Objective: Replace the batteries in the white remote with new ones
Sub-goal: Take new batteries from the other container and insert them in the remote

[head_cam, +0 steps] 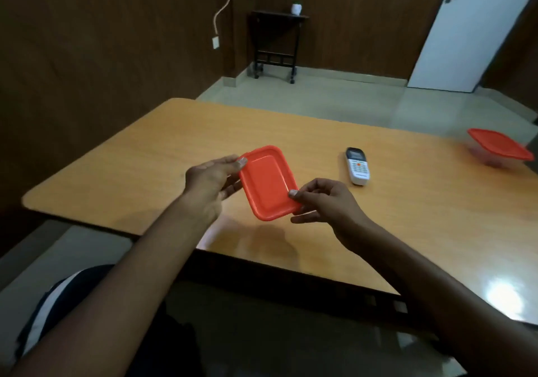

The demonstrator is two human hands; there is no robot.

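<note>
A small red-lidded container (267, 183) is held above the wooden table (407, 202), lid facing me. My left hand (212, 181) grips its left edge, thumb on the upper left corner. My right hand (323, 204) pinches its lower right corner. What is under the lid is hidden. The white remote (358, 167) lies face up on the table, just right of the container, untouched. No batteries are visible.
A second clear container with a red lid (499, 149) stands at the table's far right edge. A small black side table (276, 41) and a white door (465, 33) are across the room. The table's near edge runs below my wrists.
</note>
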